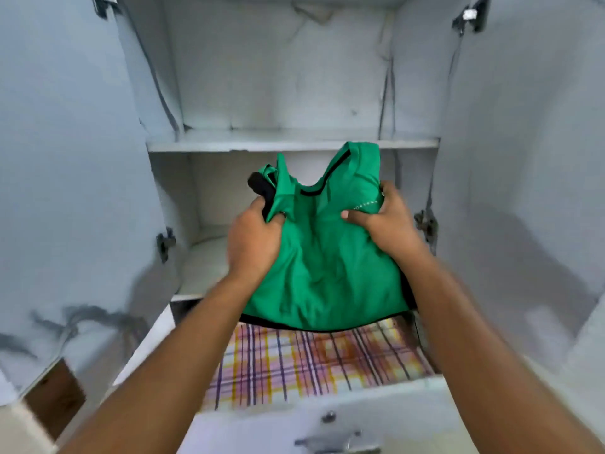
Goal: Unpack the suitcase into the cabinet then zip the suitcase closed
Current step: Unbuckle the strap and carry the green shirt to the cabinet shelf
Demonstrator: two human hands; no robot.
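Observation:
A green garment (324, 267) with black trim hangs in the air in front of the open grey cabinet (294, 144). My left hand (253, 239) grips its left shoulder, where a black piece of cloth (260, 188) sticks out. My right hand (388, 221) pinches its right shoulder. The garment's lower edge hangs over the pulled-out drawer (327, 407), which holds a folded plaid cloth (311, 365) in pink, yellow and purple. The suitcase is out of view.
Both cabinet doors stand open, the left door (72, 191) and the right door (523, 191). An upper shelf (278, 93) and a lower shelf (203, 263) are bare. The drawer front has a metal handle (334, 442).

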